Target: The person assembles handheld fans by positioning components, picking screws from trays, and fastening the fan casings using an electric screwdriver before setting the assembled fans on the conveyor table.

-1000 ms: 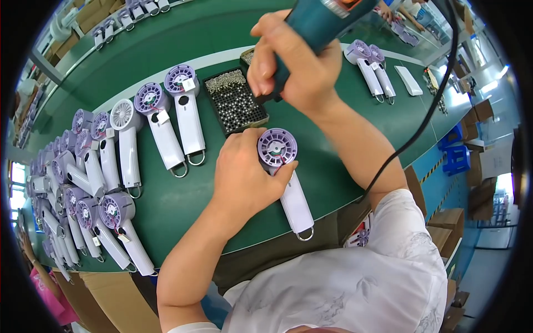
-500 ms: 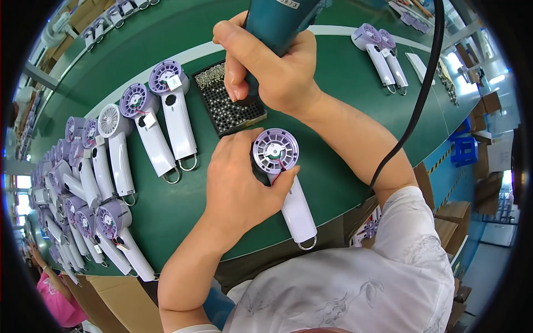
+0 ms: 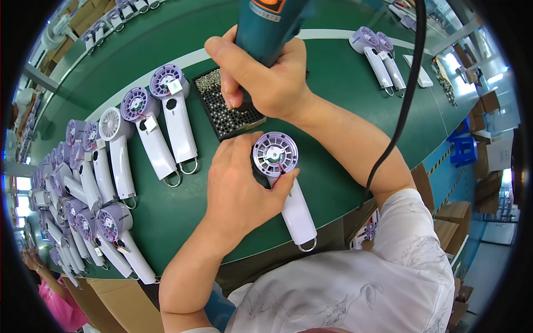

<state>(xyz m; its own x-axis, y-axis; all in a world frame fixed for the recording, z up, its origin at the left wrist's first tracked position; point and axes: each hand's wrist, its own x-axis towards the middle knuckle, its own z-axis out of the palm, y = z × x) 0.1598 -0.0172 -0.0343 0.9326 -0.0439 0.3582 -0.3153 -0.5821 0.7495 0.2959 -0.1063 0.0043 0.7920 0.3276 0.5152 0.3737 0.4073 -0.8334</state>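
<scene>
My left hand [image 3: 236,186] is closed round the head of a white and purple handheld fan [image 3: 300,213], which lies on the green table with its handle and metal loop toward me. The fan's round, slotted head faces up, with a red wire at its lower edge. Above and beyond it, my right hand [image 3: 272,83] grips a teal electric screwdriver [image 3: 269,33]. The driver's tip is hidden behind the fingers. Beneath that hand sits a black screw tray [image 3: 222,119], its holes filled with small screws and a loose pile of them at the far end.
Two fans [image 3: 172,111] lie just left of the tray, and many more crowd the table's left side [image 3: 83,194]. At the far right are two fans [image 3: 380,61], a white flat part [image 3: 417,71] and the driver's black cable [image 3: 408,105]. A person in pink [image 3: 58,302] stands lower left.
My right hand and the screwdriver have shifted slightly left over the screw tray, and the cable has swung left with them. My left hand stays on the fan.
</scene>
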